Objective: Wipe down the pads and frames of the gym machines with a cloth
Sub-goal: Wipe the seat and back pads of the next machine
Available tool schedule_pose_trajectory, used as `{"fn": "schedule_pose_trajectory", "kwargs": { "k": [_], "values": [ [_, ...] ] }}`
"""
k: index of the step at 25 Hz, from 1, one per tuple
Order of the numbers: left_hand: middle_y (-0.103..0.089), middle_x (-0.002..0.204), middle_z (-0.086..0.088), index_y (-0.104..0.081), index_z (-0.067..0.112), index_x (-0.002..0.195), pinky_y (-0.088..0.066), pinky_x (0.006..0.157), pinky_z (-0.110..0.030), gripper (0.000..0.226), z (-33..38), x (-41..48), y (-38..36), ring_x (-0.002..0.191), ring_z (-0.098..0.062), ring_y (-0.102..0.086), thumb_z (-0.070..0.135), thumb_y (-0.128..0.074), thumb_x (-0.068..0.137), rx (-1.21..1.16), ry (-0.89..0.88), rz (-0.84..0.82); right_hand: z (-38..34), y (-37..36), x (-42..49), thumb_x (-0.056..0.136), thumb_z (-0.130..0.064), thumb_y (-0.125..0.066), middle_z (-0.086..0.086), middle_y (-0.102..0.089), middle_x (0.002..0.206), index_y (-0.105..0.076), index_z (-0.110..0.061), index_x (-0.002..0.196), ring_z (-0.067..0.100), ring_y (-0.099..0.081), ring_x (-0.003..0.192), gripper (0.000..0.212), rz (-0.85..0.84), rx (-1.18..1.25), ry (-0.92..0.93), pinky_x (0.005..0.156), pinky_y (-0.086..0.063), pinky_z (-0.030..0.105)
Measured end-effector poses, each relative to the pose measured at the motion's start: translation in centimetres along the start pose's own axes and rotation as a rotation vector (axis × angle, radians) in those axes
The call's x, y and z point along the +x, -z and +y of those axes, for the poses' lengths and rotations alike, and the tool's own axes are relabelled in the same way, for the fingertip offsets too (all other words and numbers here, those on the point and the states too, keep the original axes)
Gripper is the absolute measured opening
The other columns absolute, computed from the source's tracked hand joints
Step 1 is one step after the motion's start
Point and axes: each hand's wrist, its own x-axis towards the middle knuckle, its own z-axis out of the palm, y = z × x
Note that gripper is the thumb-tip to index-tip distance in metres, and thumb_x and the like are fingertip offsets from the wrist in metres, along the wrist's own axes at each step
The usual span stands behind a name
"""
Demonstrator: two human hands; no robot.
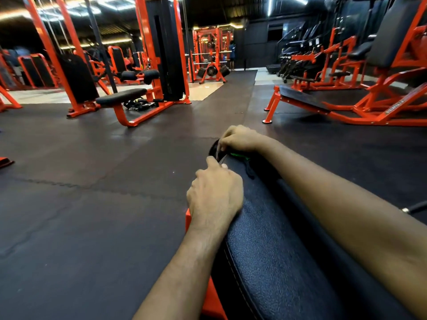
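Cloth (237,155), green and mostly hidden, is being covered by the right hand (241,139) at the far end of the black pad (265,239); that end is being pinched by its curled fingers; the pad's left edge is being overlapped by the curled left hand (213,195); whether anything is being gripped there cannot be told.
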Motion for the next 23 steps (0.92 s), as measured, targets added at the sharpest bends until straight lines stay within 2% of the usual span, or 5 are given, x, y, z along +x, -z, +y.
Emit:
{"fn": "schedule_pose_trajectory", "kwargs": {
  "k": [7,10,14,19,23],
  "values": [
    [-0.058,0.128,-0.022,-0.041,0.013,0.125,-0.04,0.093,-0.045,0.029,0.7,0.7,0.3,0.12,-0.043,-0.055,0.032,-0.028,0.106,0.122,-0.042,-0.064,5.7,0.9,1.5,0.084,-0.022,-0.058,0.007,-0.073,0.089,-0.076,-0.006,0.084,0.022,-0.061,0.086,0.024,0.114,0.184,-0.06,0.08,-0.05,0.034],
    [-0.056,0.133,-0.021,-0.041,0.012,0.129,-0.038,0.096,-0.046,0.039,0.8,1.2,0.2,0.124,-0.041,-0.051,0.038,-0.023,0.107,0.15,-0.013,-0.11,9.4,1.1,1.6,0.082,-0.023,-0.059,0.007,-0.052,0.07,-0.064,-0.011,0.069,0.019,-0.042,0.068,0.019,0.191,0.249,-0.136,0.062,-0.035,0.033],
    [-0.054,0.134,-0.02,-0.042,0.012,0.131,-0.037,0.097,-0.045,0.041,1.0,1.2,0.1,0.125,-0.041,-0.051,0.038,-0.022,0.107,0.165,0.0,-0.104,13.5,1.5,-0.2,0.09,-0.015,-0.06,0.004,-0.049,0.067,-0.058,-0.014,0.066,0.016,-0.041,0.066,0.024,0.248,0.42,-0.21,0.064,-0.034,0.031],
    [-0.052,0.136,-0.021,-0.042,0.012,0.134,-0.037,0.098,-0.047,0.044,1.1,1.2,0.2,0.126,-0.042,-0.049,0.039,-0.023,0.106,0.168,0.025,-0.105,18.9,0.8,-3.2,0.097,-0.032,-0.053,0.009,-0.062,0.088,-0.065,-0.018,0.091,0.025,-0.056,0.082,0.019,0.277,0.371,-0.342,0.079,-0.048,0.038],
    [-0.052,0.138,-0.022,-0.043,0.011,0.136,-0.037,0.101,-0.047,0.045,1.2,0.9,0.3,0.127,-0.042,-0.049,0.039,-0.022,0.107,0.17,0.027,-0.083,22.5,0.4,-5.7,0.092,-0.029,-0.057,0.011,-0.059,0.081,-0.06,-0.013,0.065,0.02,-0.051,0.084,0.031,0.329,0.252,-0.328,0.075,-0.04,0.036]
  ]
}}
